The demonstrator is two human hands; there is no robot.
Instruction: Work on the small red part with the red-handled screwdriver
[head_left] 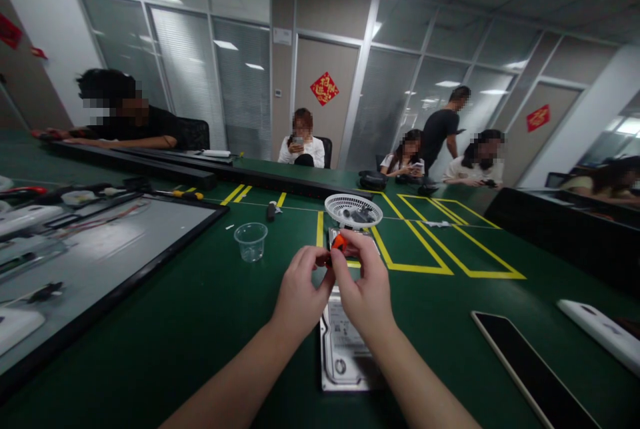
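Both my hands meet over the table and pinch a small orange and black piece point(341, 242), which looks like a tool handle; its lower part is hidden by my fingers. My left hand point(305, 292) closes on its dark lower end. Around the orange top are the fingers of my right hand point(367, 286). Below my hands lies a silver hard drive point(345, 349) with a printed label, partly covered by my right wrist. Just behind my fingertips is another silver metal piece point(367, 234), mostly hidden. A white plastic basket point(336, 216) with small dark parts stands beyond it.
A clear plastic cup point(251, 242) stands to the left, near a small dark object point(271, 210). At left is a black-framed panel point(165, 229) bearing loose parts. A phone point(530, 369) lies at right. Yellow tape point(420, 270) marks the green table; several people sit beyond it.
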